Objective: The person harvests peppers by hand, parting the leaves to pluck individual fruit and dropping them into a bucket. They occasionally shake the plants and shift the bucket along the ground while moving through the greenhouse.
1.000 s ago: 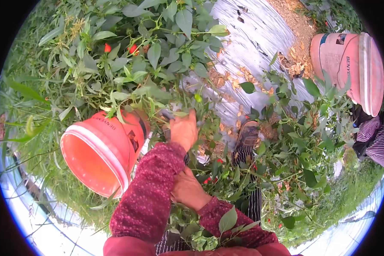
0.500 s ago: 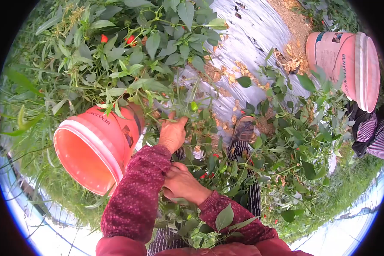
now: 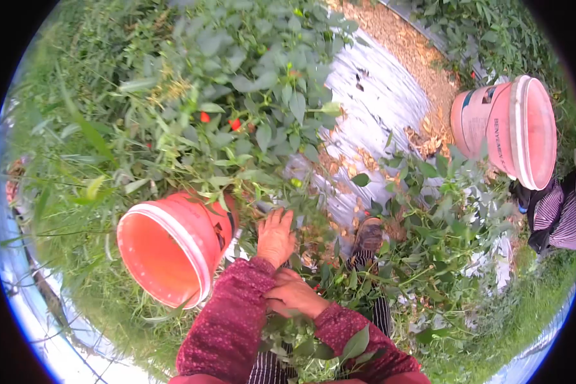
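Note:
My left hand (image 3: pixel 276 238) reaches forward over pepper plant stems, its fingers stretched out and lying flat, with nothing visible in them. Just below its wrist, my right hand (image 3: pixel 295 295) is closed, its fingers curled in beside the left sleeve cuff (image 3: pixel 262 265); what they hold, if anything, is hidden. A pink bucket (image 3: pixel 216 221) lies tipped on its side left of my left hand, its mouth towards me. Red peppers (image 3: pixel 235 125) show among the leaves of the pepper plant (image 3: pixel 262 77) ahead. A small green pepper (image 3: pixel 295 183) hangs beyond my left fingertips.
A second pink bucket (image 3: pixel 502 131) stands at the right, beside a striped cloth item (image 3: pixel 557 214). Silvery plastic mulch (image 3: pixel 377 83) with dry leaves runs up the middle. My shoe (image 3: pixel 368 235) is among plants. Tall grass (image 3: pixel 64 256) borders the left.
The camera view has shifted, so the near bucket and both hands appear lower and farther right. My left fingers now look straighter. The right hand stays by the left wrist.

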`<state>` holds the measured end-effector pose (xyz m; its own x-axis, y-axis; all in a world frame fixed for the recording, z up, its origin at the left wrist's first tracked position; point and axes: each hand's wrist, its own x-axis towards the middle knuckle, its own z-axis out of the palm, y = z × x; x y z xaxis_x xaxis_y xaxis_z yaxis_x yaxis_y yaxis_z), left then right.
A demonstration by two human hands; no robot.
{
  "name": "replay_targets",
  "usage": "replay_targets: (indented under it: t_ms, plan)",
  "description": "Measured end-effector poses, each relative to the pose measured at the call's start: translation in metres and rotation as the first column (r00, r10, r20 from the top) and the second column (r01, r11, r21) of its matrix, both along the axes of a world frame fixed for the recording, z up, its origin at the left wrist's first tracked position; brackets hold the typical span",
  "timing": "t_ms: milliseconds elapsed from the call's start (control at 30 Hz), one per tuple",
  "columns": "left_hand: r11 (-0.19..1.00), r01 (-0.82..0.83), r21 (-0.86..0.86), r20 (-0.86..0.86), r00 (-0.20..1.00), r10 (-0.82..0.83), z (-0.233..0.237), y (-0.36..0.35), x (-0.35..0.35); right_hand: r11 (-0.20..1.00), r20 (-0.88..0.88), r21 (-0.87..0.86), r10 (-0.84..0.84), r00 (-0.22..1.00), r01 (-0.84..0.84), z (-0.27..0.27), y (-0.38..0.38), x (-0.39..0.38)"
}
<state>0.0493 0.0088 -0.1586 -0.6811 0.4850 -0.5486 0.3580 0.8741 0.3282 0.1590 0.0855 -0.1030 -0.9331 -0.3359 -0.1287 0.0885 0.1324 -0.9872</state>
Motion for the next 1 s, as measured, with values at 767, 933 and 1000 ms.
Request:
replay_targets:
  t_ms: [767, 933, 1000]
  plan:
    - [0.910, -0.405, 0.091, -0.140, 0.899, 0.415, 0.156, -0.114, -0.048, 0.897, 0.512, 0.245, -0.442, 0.736, 0.368, -0.019, 0.171, 0.004]
    - [0.825, -0.492, 0.279, -0.138, 0.829, 0.542, 0.184, -0.129, -0.067, 0.766, 0.409, 0.319, -0.643, 0.648, 0.558, -0.027, 0.183, -0.013]
    - [0.805, -0.453, 0.384, -0.162, 0.825, 0.541, 0.183, -0.122, -0.100, 0.708, 0.236, 0.462, -0.679, 0.695, 0.534, 0.021, 0.171, -0.051]
